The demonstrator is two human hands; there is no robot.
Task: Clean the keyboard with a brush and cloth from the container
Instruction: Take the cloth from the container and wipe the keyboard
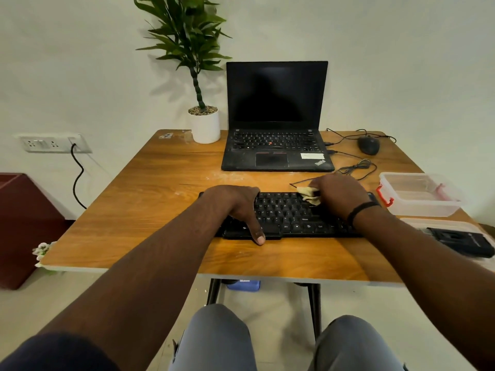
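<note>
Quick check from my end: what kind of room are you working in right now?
Probably a small office or home desk space: a wooden table against a plain wall carries an open laptop, a wired mouse and a potted plant, with a wall socket strip nearby.

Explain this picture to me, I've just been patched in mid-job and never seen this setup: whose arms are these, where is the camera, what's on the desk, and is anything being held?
There is no machine here: a person wears one camera on the head, looking forward and down, so the arms are their own. The left hand rests on the left part of the black keyboard, steadying it. The right hand holds a small pale cloth in its fingers against the upper keys. On the wooden table also stand an open laptop with a dark screen, a potted plant, a mouse, and at the right an open clear container. A black brush lies on what looks like the container's lid.
</note>
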